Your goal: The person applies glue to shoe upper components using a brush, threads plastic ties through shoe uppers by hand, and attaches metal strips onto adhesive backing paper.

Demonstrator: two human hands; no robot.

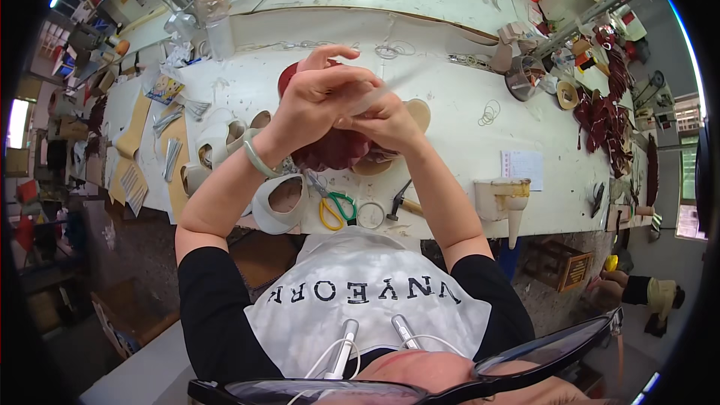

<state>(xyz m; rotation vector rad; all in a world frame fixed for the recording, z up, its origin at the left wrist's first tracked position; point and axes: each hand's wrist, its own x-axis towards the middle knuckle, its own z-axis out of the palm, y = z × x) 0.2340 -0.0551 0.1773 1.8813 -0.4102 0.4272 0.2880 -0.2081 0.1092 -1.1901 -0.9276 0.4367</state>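
Observation:
Both my hands are raised over the worktable, close together. My left hand (319, 97) has its forefinger lifted and its other fingers closed around a pale, thin strip (401, 82), which is blurred by motion. Against it, my right hand (390, 121) has its fingers curled in at the strip's lower end; its exact grip is partly hidden. Directly below the hands lie glossy dark red shoe pieces (330, 151), with another dark red piece (287, 77) behind my left hand. Tan soles (418, 114) show beside my right wrist. Several white shoe uppers (279, 206) lie by my left forearm.
Along the near edge lie scissors (337, 208) with yellow and green handles, a tape roll (370, 215) and a hammer (403, 202). A glue-stained white container (501, 199) and a paper sheet (523, 168) are at right. Dark red pieces (596, 116) heap farther right.

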